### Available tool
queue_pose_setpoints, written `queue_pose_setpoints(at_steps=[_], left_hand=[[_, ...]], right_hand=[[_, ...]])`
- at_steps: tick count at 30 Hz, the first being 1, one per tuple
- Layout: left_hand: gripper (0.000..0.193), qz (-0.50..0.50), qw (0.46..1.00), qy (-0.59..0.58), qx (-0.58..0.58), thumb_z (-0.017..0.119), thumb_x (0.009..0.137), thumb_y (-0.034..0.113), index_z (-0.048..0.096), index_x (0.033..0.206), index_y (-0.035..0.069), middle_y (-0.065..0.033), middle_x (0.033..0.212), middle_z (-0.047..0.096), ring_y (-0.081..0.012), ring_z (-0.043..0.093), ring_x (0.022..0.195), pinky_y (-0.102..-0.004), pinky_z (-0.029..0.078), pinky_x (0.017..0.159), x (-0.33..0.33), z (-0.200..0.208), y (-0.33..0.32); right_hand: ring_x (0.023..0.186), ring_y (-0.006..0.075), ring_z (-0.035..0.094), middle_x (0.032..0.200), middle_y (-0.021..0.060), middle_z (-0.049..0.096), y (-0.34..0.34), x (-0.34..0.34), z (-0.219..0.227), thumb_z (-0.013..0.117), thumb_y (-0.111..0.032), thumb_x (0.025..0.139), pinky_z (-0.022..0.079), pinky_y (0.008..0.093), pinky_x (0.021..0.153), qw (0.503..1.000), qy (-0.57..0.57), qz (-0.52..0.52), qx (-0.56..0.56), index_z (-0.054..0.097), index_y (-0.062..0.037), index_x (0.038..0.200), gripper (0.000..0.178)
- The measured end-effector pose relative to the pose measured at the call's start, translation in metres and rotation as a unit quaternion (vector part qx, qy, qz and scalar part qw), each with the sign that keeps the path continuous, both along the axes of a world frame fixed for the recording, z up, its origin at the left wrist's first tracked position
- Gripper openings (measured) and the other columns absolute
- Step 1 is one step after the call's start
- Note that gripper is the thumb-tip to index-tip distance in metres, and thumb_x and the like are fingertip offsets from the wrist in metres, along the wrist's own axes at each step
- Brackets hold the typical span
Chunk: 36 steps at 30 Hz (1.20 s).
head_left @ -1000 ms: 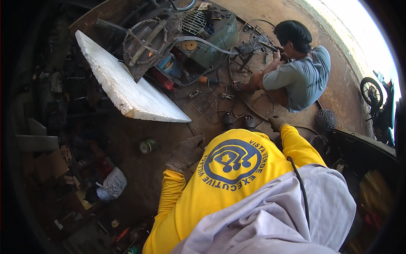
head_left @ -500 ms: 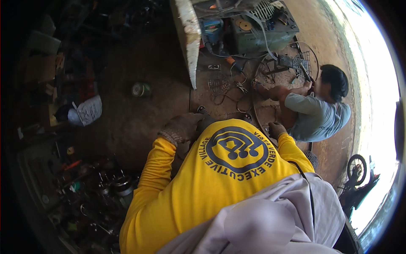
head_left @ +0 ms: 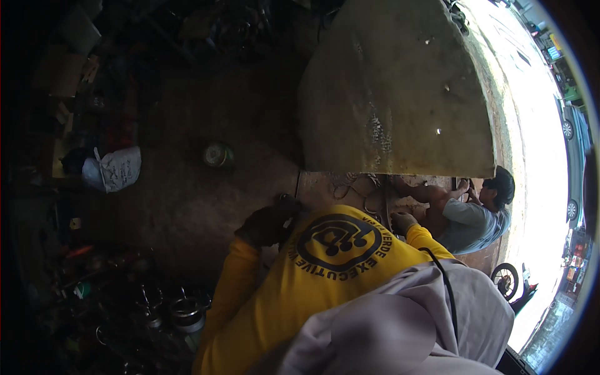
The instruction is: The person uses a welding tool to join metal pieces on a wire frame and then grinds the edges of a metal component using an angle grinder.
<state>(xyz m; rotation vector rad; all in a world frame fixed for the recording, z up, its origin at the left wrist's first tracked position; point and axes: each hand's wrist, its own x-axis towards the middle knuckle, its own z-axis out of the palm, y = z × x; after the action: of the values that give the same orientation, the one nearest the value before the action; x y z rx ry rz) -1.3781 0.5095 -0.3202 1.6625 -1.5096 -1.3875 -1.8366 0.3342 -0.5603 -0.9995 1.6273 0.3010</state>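
Just off centre toward half past seven, left hand [head_left: 265, 226] in a dark glove. Cannot tell how far open, nor whether gripping anything (too deep in shadow). Between three and four o'clock, right hand [head_left: 404, 221] in a brown glove, seemingly half curled; too small to tell whether holding anything. Between both hands, toward five o'clock, a yellow shirt [head_left: 294, 281] with a dark round print.

At one o'clock, beyond both hands, a big drab board [head_left: 400, 81], curved along the left, marked with a few bright spots and a pale scuffed streak. Cannot tell whether touched by either hand; apparently clear of both, with a strip of floor [head_left: 250, 187] showing in between.

At three o'clock, close to the board's lower right corner, a crouching person [head_left: 475, 222]. Farther out before four, a motorbike wheel [head_left: 504, 280]. Between nine and ten, a can [head_left: 215, 155] on the floor; farther out at nine, a whitish bag [head_left: 120, 169].
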Motion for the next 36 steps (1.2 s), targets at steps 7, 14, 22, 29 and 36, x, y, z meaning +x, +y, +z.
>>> queue_pose_setpoints(at_steps=[7, 14, 22, 29, 36], left_hand=[[0.058, 0.077, 0.989, -0.12, -0.034, 0.075, 0.082, 0.026, 0.055, 0.133, 0.007, -0.011, 0.13, 0.06, -0.0232, 0.062, 0.112, -0.0352, 0.051, 0.094, 0.037, -0.041, 0.075], [0.058, 0.209, 0.977, -0.035, 0.013, 0.077, 0.079, 0.01, 0.055, 0.132, 0.004, -0.0116, 0.13, 0.06, -0.02, 0.062, 0.111, -0.033, 0.051, 0.093, 0.074, 0.011, 0.101], [0.061, 0.2, 0.977, -0.051, 0.046, 0.076, 0.081, 0.023, 0.053, 0.135, 0.005, -0.0121, 0.132, 0.059, -0.0227, 0.057, 0.121, -0.0335, 0.045, 0.103, 0.117, -0.002, 0.047], [0.06, 0.207, 0.96, -0.145, 0.121, 0.073, 0.084, 0.027, 0.052, 0.135, 0.003, -0.0152, 0.133, 0.057, -0.026, 0.057, 0.121, -0.036, 0.044, 0.104, 0.208, 0.013, -0.069], [0.071, 0.23, 0.968, -0.044, 0.088, 0.083, 0.075, 0.019, 0.05, 0.136, 0.002, -0.0152, 0.132, 0.058, -0.0249, 0.057, 0.119, -0.0353, 0.045, 0.102, 0.321, 0.037, -0.144]], right_hand=[[0.064, 0.0216, 0.062, 0.076, 0.0083, 0.065, -0.014, 0.058, -0.049, 0.059, -0.042, 0.09, 0.051, 0.037, 0.06, 0.994, -0.083, 0.053, 0.039, 0.068, -0.0053, 0.105, 0.04], [0.065, 0.0231, 0.061, 0.075, 0.0088, 0.064, -0.04, 0.155, -0.053, 0.058, -0.039, 0.091, 0.052, 0.0387, 0.061, 0.98, -0.065, 0.186, 0.016, 0.066, -0.0053, 0.103, 0.036], [0.065, 0.0248, 0.061, 0.074, 0.0093, 0.063, -0.099, 0.222, -0.072, 0.057, -0.035, 0.092, 0.052, 0.0408, 0.063, 0.966, -0.061, 0.248, 0.025, 0.065, -0.0052, 0.101, 0.032], [0.065, 0.0263, 0.06, 0.073, 0.0097, 0.062, -0.219, 0.315, -0.086, 0.056, -0.032, 0.092, 0.052, 0.0425, 0.065, 0.81, -0.122, 0.562, -0.115, 0.063, -0.0052, 0.099, 0.028], [0.066, 0.0226, 0.062, 0.076, 0.01, 0.062, -0.382, 0.524, -0.023, 0.063, -0.024, 0.086, 0.052, 0.0373, 0.059, 0.915, -0.177, 0.348, -0.104, 0.061, -0.0017, 0.094, 0.024]])
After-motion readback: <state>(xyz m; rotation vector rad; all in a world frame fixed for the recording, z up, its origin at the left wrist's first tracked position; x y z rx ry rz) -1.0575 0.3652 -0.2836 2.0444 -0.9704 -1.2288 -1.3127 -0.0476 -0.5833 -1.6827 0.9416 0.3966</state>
